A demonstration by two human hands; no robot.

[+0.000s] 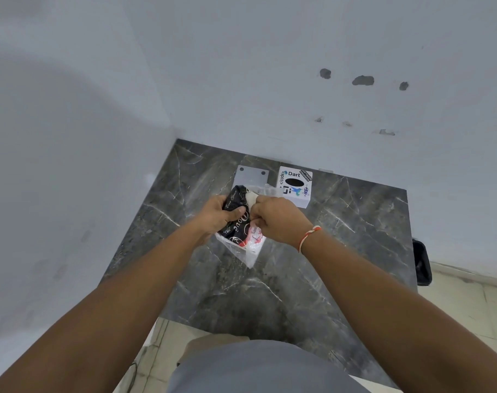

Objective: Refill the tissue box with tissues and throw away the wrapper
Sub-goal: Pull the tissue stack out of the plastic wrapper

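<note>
Unwrapping step: the left hand (pixel 216 214) clamps the black tissue pack (pixel 237 219), the right hand (pixel 273 219) pinches its wrapper; next, tear it open near the tissue box (pixel 295 186).

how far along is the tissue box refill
Early. Done: nothing visibly finished, though the gray plate lying beside the white tissue box may be its removed base. In hand: the left hand grips the black tissue pack above the marble table while the right hand pulls at white tissue at its top. Left: load the tissues into the box, close it, and bin the wrapper.
</note>
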